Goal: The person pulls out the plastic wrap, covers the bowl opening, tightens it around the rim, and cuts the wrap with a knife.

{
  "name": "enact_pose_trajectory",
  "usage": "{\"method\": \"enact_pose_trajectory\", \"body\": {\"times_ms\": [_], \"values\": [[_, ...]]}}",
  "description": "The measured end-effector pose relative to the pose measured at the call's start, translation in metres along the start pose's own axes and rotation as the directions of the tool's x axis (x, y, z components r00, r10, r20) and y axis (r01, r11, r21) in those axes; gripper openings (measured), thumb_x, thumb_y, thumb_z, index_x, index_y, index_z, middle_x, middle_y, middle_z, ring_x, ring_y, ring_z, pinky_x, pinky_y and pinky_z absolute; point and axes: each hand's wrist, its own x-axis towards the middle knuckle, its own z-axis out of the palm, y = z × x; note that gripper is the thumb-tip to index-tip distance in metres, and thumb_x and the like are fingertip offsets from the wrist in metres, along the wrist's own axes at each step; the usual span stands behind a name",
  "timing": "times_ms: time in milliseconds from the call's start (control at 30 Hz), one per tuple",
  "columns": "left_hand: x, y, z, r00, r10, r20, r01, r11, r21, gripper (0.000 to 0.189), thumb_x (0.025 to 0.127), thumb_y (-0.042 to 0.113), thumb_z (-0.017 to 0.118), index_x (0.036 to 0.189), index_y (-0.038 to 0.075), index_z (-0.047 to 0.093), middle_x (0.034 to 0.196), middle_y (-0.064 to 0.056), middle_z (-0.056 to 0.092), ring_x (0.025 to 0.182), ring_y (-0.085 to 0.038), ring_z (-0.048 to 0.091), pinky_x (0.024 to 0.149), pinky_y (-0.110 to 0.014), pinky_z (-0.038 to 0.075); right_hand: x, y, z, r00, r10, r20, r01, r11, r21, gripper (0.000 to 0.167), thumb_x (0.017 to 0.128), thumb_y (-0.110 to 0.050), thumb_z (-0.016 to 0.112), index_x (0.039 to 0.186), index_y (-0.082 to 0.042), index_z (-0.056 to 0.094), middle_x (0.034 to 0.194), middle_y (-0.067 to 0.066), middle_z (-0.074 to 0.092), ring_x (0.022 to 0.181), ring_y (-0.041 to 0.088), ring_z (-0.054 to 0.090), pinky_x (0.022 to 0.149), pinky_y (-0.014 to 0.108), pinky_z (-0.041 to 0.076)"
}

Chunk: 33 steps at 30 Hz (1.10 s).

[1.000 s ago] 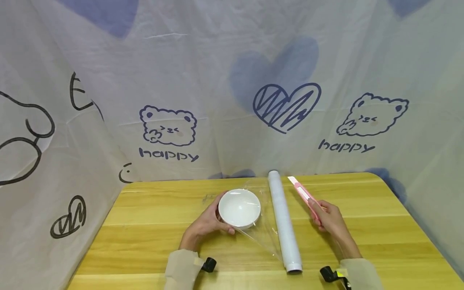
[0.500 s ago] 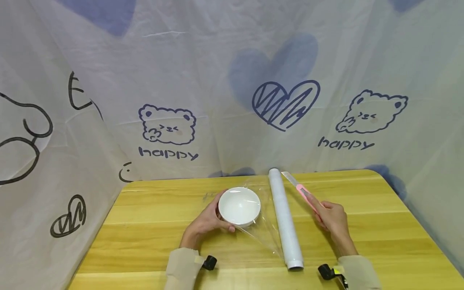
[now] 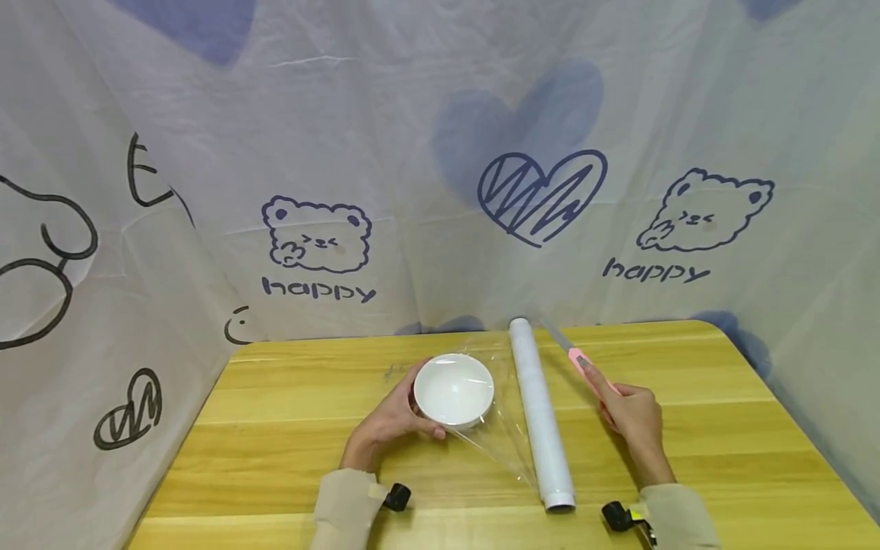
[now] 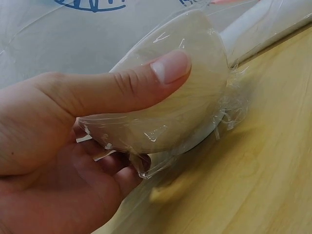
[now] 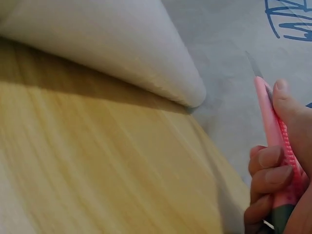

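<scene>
My left hand (image 3: 393, 422) grips a white bowl (image 3: 454, 391) by its left side. In the left wrist view, the thumb lies across clear plastic wrap (image 4: 197, 85) stretched over the bowl, and the fingers curl beneath the rim. The wrap runs rightward from the bowl to a long white roll of plastic wrap (image 3: 541, 416) on the table. Right of the roll, my right hand (image 3: 634, 418) holds a pink utility knife (image 5: 273, 114), fingers curled round the handle and thumb near its slider. The bare blade (image 3: 557, 334) points away, toward the roll's far end.
The wooden table (image 3: 289, 435) has its far edge close against a pale cloth backdrop (image 3: 412, 153) printed with hearts and bears. Cloth also hangs along the left and right sides. Black wrist cameras (image 3: 397, 498) are strapped at both sleeves.
The blade now sticks out farther from the utility knife, and the knife's handle has shifted slightly to the right. The left hand, bowl and roll stay almost where they were.
</scene>
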Motion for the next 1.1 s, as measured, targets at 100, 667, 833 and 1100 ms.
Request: {"method": "enact_pose_trajectory", "body": {"times_ms": [100,667,833,1100], "values": [[-0.001,0.002,0.000,1.000,-0.024,-0.002,0.024,0.999,0.029,0.132,0.065,-0.009,0.093,0.164,0.004,0.006,0.161,-0.023,0.027,0.140,-0.040,0.037,0.117,-0.044,0.033,-0.001,0.000,-0.001,0.997,-0.002,0.082,-0.006,0.995,0.103,0.076,0.083,-0.075,0.066,0.078,0.000,0.068,0.052,-0.003,0.055,0.042,0.008,0.044,0.040,0.022,0.036],[0.008,0.070,0.008,1.000,0.003,-0.026,0.008,0.905,0.425,0.079,0.094,0.012,0.075,0.159,0.005,0.033,0.166,-0.019,0.025,0.152,-0.043,0.019,0.120,-0.063,0.019,-0.009,-0.050,-0.005,0.846,-0.305,0.438,0.243,0.950,0.194,0.043,0.113,-0.024,0.039,0.131,0.015,0.047,0.093,0.025,0.072,0.069,0.030,0.074,0.059,0.038,0.061],[0.040,0.090,0.024,1.000,0.023,-0.013,-0.012,0.834,0.551,0.056,0.102,0.018,0.065,0.151,0.000,0.046,0.157,-0.019,0.043,0.146,-0.040,0.036,0.119,-0.056,0.029,-0.012,-0.072,0.017,0.793,-0.319,0.520,0.231,0.946,0.228,0.042,0.113,-0.018,0.037,0.135,0.017,0.040,0.101,0.032,0.072,0.078,0.035,0.076,0.062,0.037,0.062],[0.093,0.114,0.052,1.000,-0.020,0.008,0.010,0.767,0.641,0.039,0.102,0.011,0.060,0.137,-0.007,0.059,0.139,-0.023,0.060,0.130,-0.041,0.055,0.109,-0.050,0.045,-0.013,-0.079,0.048,0.796,-0.264,0.545,0.108,0.947,0.303,0.025,0.112,-0.010,0.035,0.123,0.012,0.034,0.110,0.042,0.063,0.090,0.041,0.074,0.073,0.042,0.063]]}}
